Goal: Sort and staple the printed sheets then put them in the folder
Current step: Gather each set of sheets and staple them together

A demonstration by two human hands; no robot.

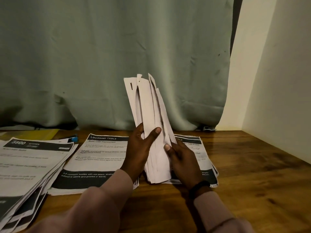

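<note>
A thick bundle of printed sheets [151, 118] stands on its lower edge at the table's middle, its upper ends fanned apart. My left hand [138, 151] grips the bundle's left side, thumb across the front. My right hand [182, 161] holds its right side, thumb pressed on the paper. Beneath and beside it lie flat piles: one headed "DRESSING TABLE" [94, 158], one [204, 158] to the right partly hidden by my right hand, and a fanned pile [28, 167] at the left. A yellow folder [33, 134] lies at the far left back. A stapler cannot be made out.
A wooden table [252, 182] runs to a cream wall [277, 98] on the right. A green curtain [101, 56] hangs behind the table. A dark object with a blue tip [74, 139] lies between the left pile and the folder.
</note>
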